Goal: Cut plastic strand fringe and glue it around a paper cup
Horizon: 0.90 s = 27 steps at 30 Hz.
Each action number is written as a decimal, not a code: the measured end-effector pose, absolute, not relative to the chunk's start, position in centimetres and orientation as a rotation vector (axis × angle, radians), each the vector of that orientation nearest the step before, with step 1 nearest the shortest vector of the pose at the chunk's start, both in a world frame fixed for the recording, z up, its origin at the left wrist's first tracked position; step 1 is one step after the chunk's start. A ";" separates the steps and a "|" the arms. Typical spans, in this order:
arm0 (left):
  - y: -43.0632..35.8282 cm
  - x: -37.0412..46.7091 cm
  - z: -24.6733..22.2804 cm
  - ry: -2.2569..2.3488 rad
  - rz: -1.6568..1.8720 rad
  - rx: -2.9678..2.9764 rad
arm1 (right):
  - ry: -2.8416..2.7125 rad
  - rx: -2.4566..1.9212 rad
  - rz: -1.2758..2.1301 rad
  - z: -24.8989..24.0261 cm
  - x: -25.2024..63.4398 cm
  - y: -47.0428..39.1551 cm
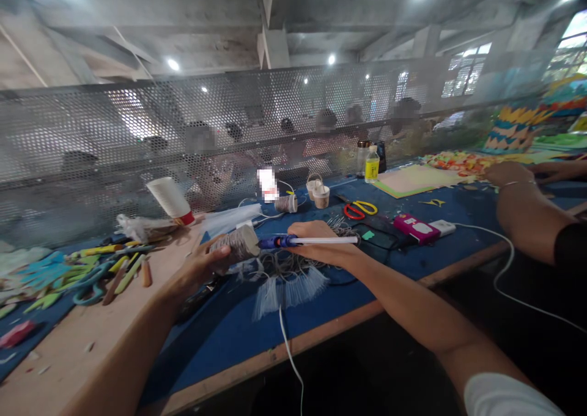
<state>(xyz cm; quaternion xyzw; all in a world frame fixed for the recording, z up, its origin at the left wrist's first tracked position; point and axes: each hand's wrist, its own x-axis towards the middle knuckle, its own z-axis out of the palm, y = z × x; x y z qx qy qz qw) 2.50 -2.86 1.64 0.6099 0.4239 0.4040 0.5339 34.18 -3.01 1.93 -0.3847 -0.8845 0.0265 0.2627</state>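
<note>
My left hand (204, 264) is wrapped round a small cup (236, 245) wound with grey cord, tilted on its side with its pale end toward the right. My right hand (316, 235) grips a blue glue gun (277, 241), its nozzle close to the cup; whether they touch I cannot tell. A white glue stick (328, 240) juts from the gun's back, across my right hand. Under the hands lie tangled grey cord (293, 263) and a fan of clear plastic strands (305, 286). A white cable (288, 349) hangs over the table's front edge.
Behind are another cord-wound cup (287, 204), small pale cups (321, 197) and stacked paper cups (167, 196). Scissors (360, 210) and a magenta box (415, 229) lie to the right, near a co-worker's hand (509, 174). Tools (121, 275) lie left. A perforated screen (151, 134) stands behind.
</note>
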 end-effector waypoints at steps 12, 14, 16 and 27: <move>-2.9 3.1 1.5 1.041 1.118 1.309 | -1.857 -0.975 1.094 1.8 34.3 -1.4; -3.0 3.1 1.4 1.027 1.110 1.284 | -1.789 -0.936 1.147 1.8 34.4 -1.1; -3.0 3.1 1.2 1.009 1.118 1.261 | -1.764 -0.936 1.124 1.7 34.5 -0.7; -2.8 3.0 1.1 0.899 1.264 1.202 | -1.913 -1.729 0.033 -0.5 36.4 2.6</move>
